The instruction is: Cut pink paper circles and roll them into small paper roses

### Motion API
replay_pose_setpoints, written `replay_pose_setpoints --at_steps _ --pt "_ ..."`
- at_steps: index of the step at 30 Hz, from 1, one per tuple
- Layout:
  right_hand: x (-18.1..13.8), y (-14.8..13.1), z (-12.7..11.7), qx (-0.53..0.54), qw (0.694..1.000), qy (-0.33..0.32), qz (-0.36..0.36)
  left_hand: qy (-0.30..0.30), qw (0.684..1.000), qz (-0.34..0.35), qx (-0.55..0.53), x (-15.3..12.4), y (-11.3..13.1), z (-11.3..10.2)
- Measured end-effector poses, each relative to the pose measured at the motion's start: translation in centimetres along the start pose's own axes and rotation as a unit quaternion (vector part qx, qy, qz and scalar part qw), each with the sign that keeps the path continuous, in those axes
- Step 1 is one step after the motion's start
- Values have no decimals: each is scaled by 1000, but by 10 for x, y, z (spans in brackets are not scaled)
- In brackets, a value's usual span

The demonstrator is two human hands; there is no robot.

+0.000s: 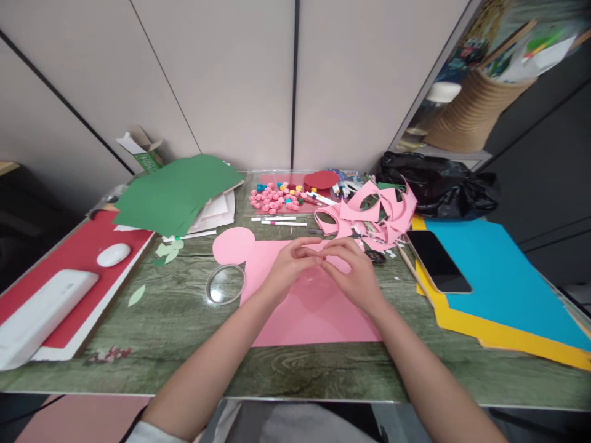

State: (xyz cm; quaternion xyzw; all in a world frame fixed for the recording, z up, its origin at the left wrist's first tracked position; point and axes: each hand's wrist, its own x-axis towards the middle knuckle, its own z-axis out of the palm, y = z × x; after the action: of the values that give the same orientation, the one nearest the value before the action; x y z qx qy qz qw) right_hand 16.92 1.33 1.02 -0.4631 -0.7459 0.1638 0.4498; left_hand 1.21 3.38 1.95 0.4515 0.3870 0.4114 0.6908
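The left hand (292, 266) and right hand (354, 275) meet at curled fingertips above the pink paper sheet (314, 323); whether they pinch anything, I cannot tell. The sheet lies below both, neither clearly nearer, its long axis seemingly parallel to the worktop's (295, 372) front edge.

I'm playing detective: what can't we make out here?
From the head view:
Anything between the left hand and right hand: both hide it.
Part of the pink rectangular paper sheet: hands cover it.
Any contents of the shiny black plastic bag: plastic hides them.
The long white rounded object: cut off at left edge.
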Motion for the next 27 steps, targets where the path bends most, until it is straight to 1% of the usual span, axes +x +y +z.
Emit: replay_pose_setpoints --at_steps 4,10,14,19,22,27 --pt "-1 3 2 6 1000 -15 -10 2 1000 0 -4 1 -1 0" --pt "1 1 1 13 1000 24 16 -15 999 6 -42 1 -6 0" --pt "1 -1 1 21 999 25 27 -25 998 9 -49 1 -10 1" --pt "2 -1 3 31 999 28 33 -30 999 -4 -40 0 -10 3" --pt "2 -1 3 34 998 29 33 -28 999 -5 -33 0 -10 3" --pt "2 -1 0 29 999 20 26 -7 1000 -8 -22 0 -7 1"
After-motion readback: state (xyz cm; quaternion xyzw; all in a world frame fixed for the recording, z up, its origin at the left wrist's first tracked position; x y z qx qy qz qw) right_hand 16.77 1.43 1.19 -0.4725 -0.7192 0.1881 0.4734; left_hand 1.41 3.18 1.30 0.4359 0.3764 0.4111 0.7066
